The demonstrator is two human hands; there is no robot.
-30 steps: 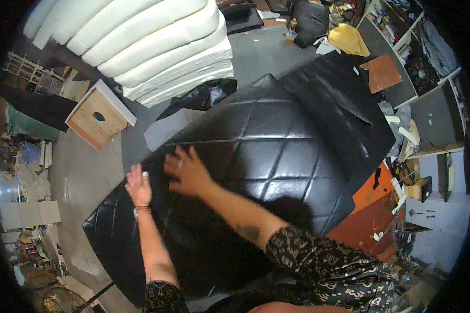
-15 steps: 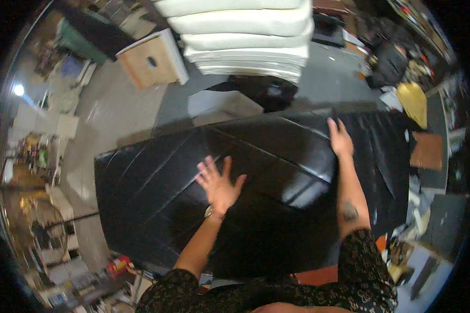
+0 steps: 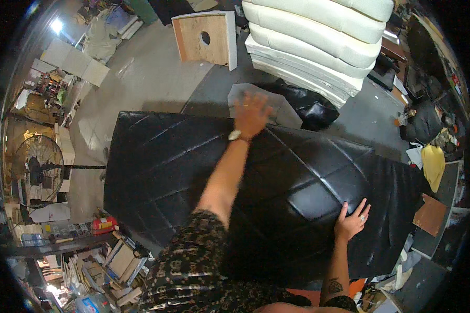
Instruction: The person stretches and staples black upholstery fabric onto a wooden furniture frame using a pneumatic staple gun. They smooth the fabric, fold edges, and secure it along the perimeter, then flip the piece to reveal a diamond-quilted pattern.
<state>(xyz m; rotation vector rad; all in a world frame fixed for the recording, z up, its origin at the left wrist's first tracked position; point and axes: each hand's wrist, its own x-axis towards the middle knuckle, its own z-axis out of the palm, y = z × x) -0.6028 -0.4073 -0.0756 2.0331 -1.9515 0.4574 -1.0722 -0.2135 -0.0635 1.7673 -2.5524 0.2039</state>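
Observation:
A wide black quilted leather-look panel (image 3: 193, 167) with diagonal stitched seams lies flat before me. My left hand (image 3: 252, 116) reaches over its far edge, fingers spread and somewhat blurred; whether it touches the panel I cannot tell. No object shows in that hand. On the right part of the panel rests my right hand (image 3: 351, 221), fingers apart, beside a seam crossing and near the loose, wrinkled black material (image 3: 394, 208) at the right end. Beyond the far edge, a pale grey sheet (image 3: 284, 110) and a crumpled black piece (image 3: 318, 110) lie on the floor.
A stack of white foam cushions (image 3: 313, 41) stands beyond the panel. Left of it is a wooden box frame with a round hole (image 3: 214, 47). A standing fan (image 3: 39, 167) and a red bottle-shaped object (image 3: 104, 224) are on the left. Wood scraps (image 3: 122, 261) lie lower left.
My left hand has moved from the panel's middle to its far edge. My right hand has come nearer to me from the far right edge. The view has turned.

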